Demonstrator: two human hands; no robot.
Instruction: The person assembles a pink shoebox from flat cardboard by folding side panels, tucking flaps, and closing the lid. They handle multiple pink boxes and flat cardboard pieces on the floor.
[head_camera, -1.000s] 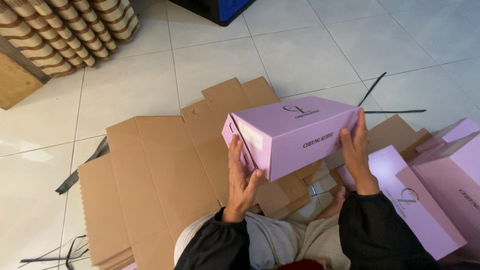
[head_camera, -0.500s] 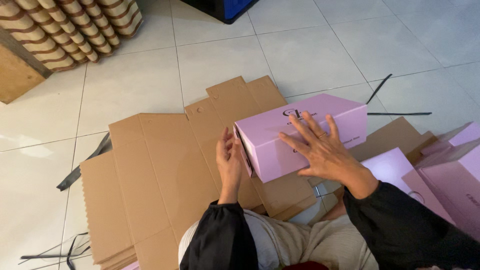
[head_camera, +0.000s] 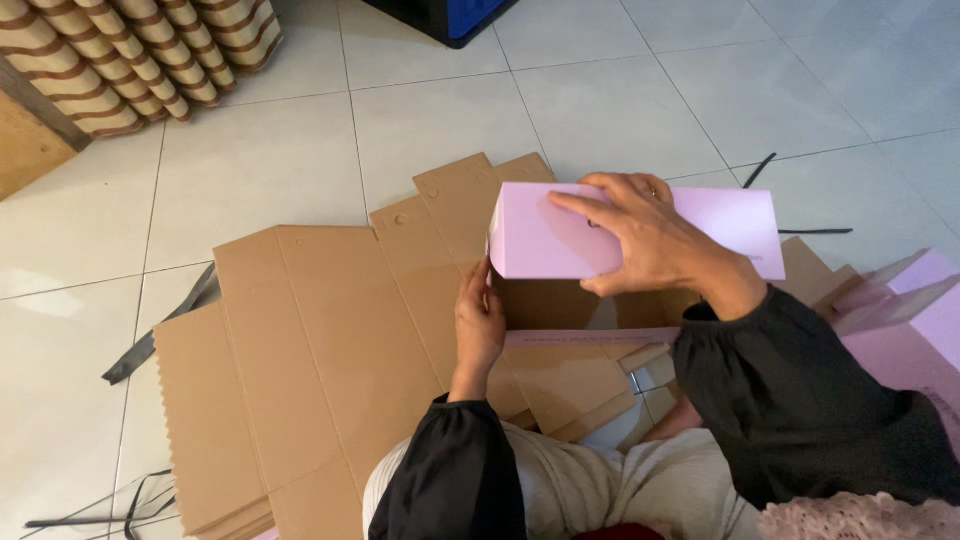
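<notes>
Since half a second ago the pink box (head_camera: 560, 245) has tipped so its brown open inside faces the person, and the right hand (head_camera: 650, 240) has slid up over the top panel. Its fingers (head_camera: 590, 207) lie spread and pressed flat on the lid, pointing toward nine o'clock. The left hand (head_camera: 480, 325) sits at the box's near left corner, about seven o'clock from it, fingers together against the edge. The box's long axis runs three to nine o'clock, resting on flattened cardboard sheets (head_camera: 320, 350) on the tiled floor (head_camera: 250, 150). More pink boxes (head_camera: 915, 320) lie at three o'clock.
</notes>
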